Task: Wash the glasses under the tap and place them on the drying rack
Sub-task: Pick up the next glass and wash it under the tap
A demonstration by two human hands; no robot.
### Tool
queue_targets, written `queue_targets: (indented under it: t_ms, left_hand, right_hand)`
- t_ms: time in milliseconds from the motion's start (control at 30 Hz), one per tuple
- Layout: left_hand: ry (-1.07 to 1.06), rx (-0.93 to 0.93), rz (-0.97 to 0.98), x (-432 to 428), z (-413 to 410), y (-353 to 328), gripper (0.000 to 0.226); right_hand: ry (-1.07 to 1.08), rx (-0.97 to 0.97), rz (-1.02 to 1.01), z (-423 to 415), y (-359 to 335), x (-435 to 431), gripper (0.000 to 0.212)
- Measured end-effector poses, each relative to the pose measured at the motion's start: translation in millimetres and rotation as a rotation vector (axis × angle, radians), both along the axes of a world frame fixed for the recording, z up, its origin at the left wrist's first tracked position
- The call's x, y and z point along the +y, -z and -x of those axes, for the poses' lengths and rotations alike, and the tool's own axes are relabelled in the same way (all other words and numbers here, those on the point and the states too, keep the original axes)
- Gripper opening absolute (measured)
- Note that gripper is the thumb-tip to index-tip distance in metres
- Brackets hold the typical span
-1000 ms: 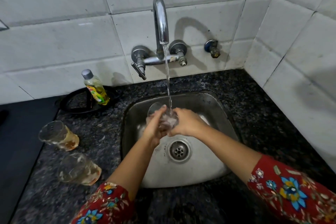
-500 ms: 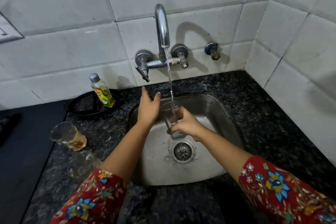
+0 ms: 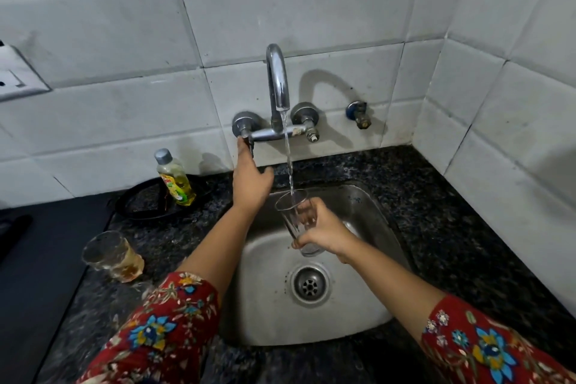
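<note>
As your left hand (image 3: 251, 181), fingers straight, now touches the tap lever (image 3: 247, 138), your right hand (image 3: 324, 232) alone grips the glass (image 3: 291, 207): rinse likely ending.

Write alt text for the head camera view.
The right hand holds a clear glass under the running tap above a steel sink, while the left hand reaches to the tap's lever. To the left are a used glass on the granite counter and a dish soap bottle on a black tray.
</note>
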State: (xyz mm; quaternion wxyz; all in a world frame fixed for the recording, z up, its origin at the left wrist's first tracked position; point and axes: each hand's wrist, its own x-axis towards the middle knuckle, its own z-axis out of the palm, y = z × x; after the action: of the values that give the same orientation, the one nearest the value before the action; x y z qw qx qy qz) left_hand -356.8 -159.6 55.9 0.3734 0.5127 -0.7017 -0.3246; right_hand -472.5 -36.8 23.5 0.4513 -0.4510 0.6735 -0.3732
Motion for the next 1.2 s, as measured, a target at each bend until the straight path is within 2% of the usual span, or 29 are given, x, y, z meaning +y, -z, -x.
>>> queue_targets:
  t_ms: [133,267,367,533,767,1000,1200]
  left_hand:
    - [0.007,0.010,-0.062,18,-7,8,0.077]
    - [-0.040,0.225,-0.380,59,-11,32,0.045]
    - [-0.007,0.232,-0.478,77,-12,44,0.039]
    - [-0.001,0.164,-0.413,90,-12,48,0.036]
    - [-0.005,0.131,-0.401,101,-3,49,0.032]
    - [0.064,-0.002,-0.303,107,4,49,0.023]
    - [-0.028,-0.052,-0.193,110,2,43,0.024]
  right_hand:
    - [-0.053,0.153,-0.025,4,-7,5,0.076]
    - [-0.120,0.355,0.001,15,-12,13,0.072]
    - [-0.155,0.480,0.017,20,-21,18,0.072]
    - [-0.073,0.492,0.075,21,-41,29,0.058]
    - [-0.001,0.464,0.231,14,-61,33,0.080]
    - [0.064,0.345,0.318,7,-45,31,0.075]
    - [0.101,0.282,0.394,14,-35,32,0.073]
